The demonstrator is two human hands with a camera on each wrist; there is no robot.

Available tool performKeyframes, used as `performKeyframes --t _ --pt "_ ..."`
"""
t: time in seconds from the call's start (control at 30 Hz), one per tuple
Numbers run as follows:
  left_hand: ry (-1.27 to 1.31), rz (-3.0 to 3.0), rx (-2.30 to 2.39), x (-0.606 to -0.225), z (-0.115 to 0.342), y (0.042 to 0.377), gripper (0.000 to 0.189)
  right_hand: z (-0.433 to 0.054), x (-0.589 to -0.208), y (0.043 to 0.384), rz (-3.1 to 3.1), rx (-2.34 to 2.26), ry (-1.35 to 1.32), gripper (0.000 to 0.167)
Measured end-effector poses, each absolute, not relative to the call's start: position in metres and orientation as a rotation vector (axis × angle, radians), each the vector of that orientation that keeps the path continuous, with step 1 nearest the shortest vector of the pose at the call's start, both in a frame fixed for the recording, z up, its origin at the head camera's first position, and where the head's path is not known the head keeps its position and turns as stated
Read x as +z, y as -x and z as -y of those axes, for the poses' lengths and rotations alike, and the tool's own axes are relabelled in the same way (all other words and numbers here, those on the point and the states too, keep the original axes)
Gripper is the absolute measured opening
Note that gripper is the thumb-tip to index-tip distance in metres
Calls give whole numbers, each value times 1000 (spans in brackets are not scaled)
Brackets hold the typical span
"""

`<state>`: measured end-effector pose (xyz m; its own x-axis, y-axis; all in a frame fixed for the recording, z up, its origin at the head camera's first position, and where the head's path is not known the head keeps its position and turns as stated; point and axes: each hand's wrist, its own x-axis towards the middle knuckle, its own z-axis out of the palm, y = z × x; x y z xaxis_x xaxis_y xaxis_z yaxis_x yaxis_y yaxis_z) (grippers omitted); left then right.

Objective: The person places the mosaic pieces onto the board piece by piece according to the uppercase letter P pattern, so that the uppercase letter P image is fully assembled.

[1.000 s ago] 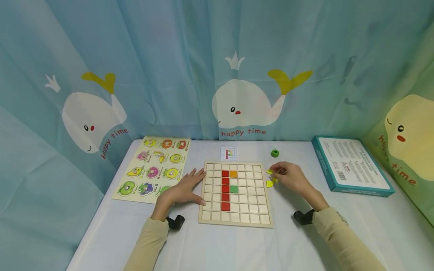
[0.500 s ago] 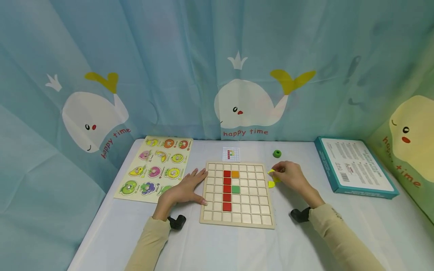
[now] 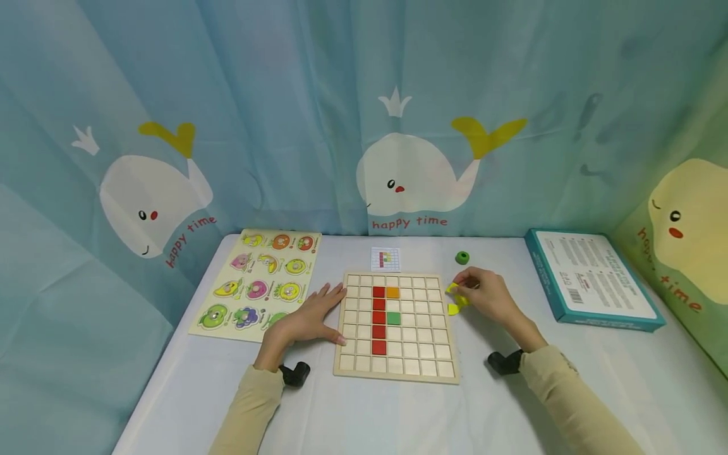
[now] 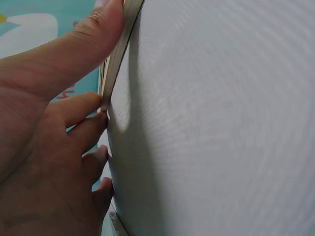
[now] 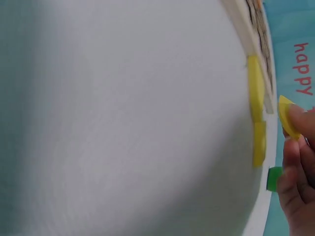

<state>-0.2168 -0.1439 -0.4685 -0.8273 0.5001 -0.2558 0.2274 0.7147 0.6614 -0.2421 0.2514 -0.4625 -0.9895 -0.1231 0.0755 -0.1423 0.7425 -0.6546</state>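
A wooden grid board [image 3: 418, 351] lies mid-table, with several red square tiles [image 3: 379, 318] in a column, one orange tile [image 3: 392, 292] and one green tile [image 3: 393, 318]. My left hand [image 3: 307, 320] rests beside the board's left side, fingers extended, its thumb and fingertips touching the edge. Off the board's right side, my right hand [image 3: 488, 296] pinches a yellow tile with a curved edge [image 5: 287, 117] between thumb and fingers. Other yellow tiles [image 3: 453, 309] lie on the table just below that hand, close to the board's edge.
A small printed pattern card [image 3: 385, 259] lies behind the board. At the back right are a green bead [image 3: 462, 258] and a teal box [image 3: 597, 275]. The fruit puzzle board [image 3: 264, 272] lies at left, partly behind my left hand. A whale-print curtain [image 3: 296, 126] hangs behind the table.
My right wrist has shifted slightly left while its fingers stay at the yellow tile. The left hand, board and coloured squares keep their places; the head view sways a little.
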Motion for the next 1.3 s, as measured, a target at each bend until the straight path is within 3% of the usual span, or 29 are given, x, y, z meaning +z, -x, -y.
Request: performKeyframes --t 1.3 --pt "-593 -2505 863 -470 146 218 112 -177 -461 220 3027 1315 -637 3"
